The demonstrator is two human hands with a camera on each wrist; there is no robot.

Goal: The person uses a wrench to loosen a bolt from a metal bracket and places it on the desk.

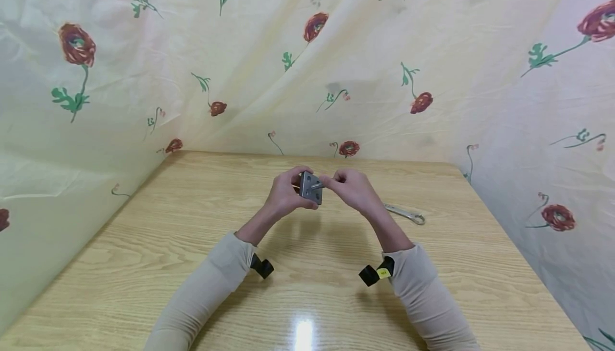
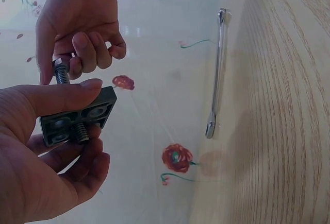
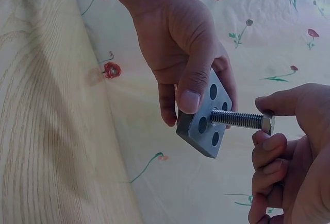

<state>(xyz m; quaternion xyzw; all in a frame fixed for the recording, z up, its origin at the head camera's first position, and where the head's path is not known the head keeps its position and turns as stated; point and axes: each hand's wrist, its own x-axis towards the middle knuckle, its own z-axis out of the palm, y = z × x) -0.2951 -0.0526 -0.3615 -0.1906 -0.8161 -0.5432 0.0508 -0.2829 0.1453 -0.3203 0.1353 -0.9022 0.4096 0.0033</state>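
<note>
My left hand (image 1: 282, 193) grips a square metal block (image 3: 205, 145) by its edges, thumb on one side and fingers on the other, held up above the table. Several round holes mark the block's face. A hex-head bolt (image 3: 240, 120) with a threaded shank goes through its middle hole. In the left wrist view the bolt's threaded end pokes out of the recessed side. The thumb and index finger of my right hand (image 1: 354, 188) pinch the bolt head, which stands well off the face. The right hand's other fingers are curled beside it.
A combination wrench (image 1: 405, 214) lies on the wood-grain table (image 1: 192, 223), to the right behind my right forearm. Floral cloth (image 1: 269, 47) hangs behind the table and along both sides. Each wrist carries a small black camera.
</note>
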